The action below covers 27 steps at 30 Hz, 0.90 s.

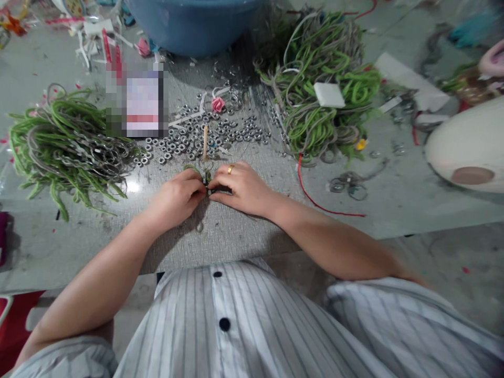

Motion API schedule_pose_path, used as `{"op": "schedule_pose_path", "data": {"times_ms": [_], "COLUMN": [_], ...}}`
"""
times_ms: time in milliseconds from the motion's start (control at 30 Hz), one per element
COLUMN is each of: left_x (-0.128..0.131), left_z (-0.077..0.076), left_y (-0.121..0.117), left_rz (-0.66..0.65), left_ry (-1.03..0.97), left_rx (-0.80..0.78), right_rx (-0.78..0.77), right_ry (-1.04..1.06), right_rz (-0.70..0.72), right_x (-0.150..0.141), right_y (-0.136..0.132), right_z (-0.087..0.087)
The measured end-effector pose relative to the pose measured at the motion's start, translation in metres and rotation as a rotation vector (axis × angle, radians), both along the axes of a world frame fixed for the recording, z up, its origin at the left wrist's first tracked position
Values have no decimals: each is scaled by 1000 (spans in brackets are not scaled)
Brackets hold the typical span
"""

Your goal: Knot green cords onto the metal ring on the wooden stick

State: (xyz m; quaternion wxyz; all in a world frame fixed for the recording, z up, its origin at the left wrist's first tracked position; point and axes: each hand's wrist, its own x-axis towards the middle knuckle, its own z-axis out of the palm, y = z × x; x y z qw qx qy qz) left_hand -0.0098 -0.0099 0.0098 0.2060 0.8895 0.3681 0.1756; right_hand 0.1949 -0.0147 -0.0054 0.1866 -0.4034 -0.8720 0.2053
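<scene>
My left hand (177, 195) and my right hand (240, 188) meet fingertip to fingertip over the near part of the table. Thumb and fingers of each are pinched on a short green cord (192, 169) with small dark and silvery bits, mostly hidden by the fingers. A gold ring is on a finger of my right hand. Just beyond the fingertips a thin wooden stick (205, 142) stands up. Behind it lie many loose silver metal rings or nuts (169, 149), spread across the table. A shiny small ring (199, 227) lies nearer my body.
Left is a heap of green and grey cords (66, 142); a larger cord pile (326, 110) lies right. A blue basin (192, 26) stands at the back, near a phone (142, 102) with a lit screen. A red string (315, 202) and a white rounded object (468, 142) lie right.
</scene>
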Motion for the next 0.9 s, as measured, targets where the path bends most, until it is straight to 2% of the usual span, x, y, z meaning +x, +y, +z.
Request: {"op": "schedule_pose_path", "data": {"times_ms": [267, 633, 900], "left_x": [1, 2, 3], "left_z": [0, 2, 0], "left_y": [0, -1, -1], "left_rz": [20, 36, 34], "left_ry": [8, 11, -19], "left_rx": [-21, -47, -42], "right_rx": [-4, 42, 138], "right_ry": [112, 53, -2], "right_rz": [29, 57, 26], "right_x": [6, 5, -1], "right_y": [2, 2, -1], "right_z": [2, -1, -1]}}
